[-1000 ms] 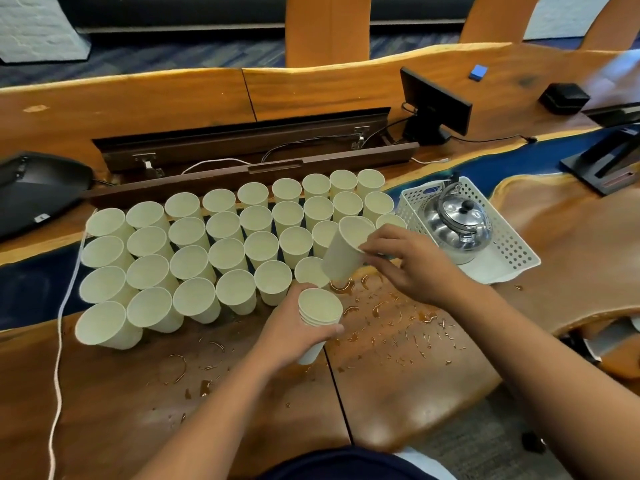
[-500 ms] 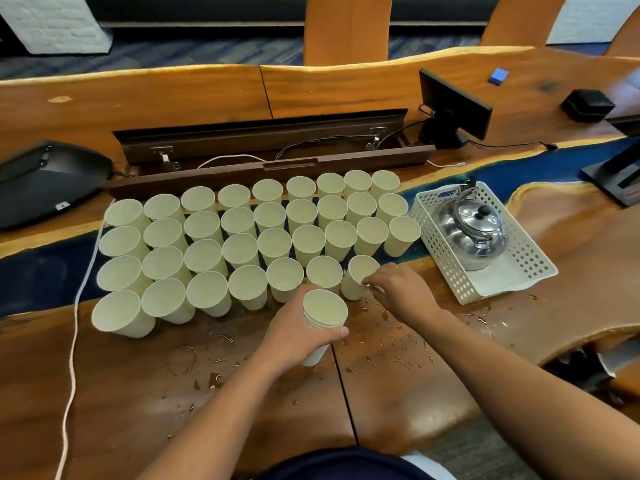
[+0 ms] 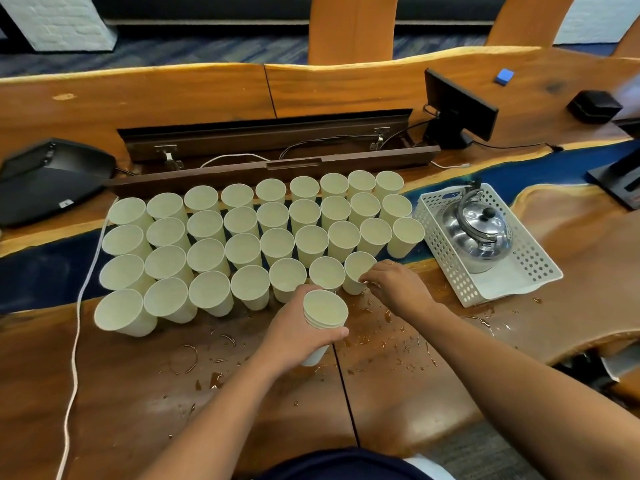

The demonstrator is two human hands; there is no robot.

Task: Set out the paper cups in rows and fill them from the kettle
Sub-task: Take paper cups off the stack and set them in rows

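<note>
Half the cup stack (image 3: 323,315) behind left hand (image 3: 294,332) fingers (image 3: 337,332).

Stack (image 3: 325,311): lower part hidden behind left hand (image 3: 298,332); cup count unreadable.
Newest cup (image 3: 356,270): near wall covered by right hand (image 3: 394,289).
Kettle (image 3: 478,233): contents unseen.
Cups: fill level unclear.

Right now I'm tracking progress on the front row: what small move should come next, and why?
Probably the right hand lets go of the cup it just set down and reaches back to the stack of cups held in the left hand for another. The front row ends one cup short of the rows behind it, and the kettle sits untouched in its white basket.
</note>
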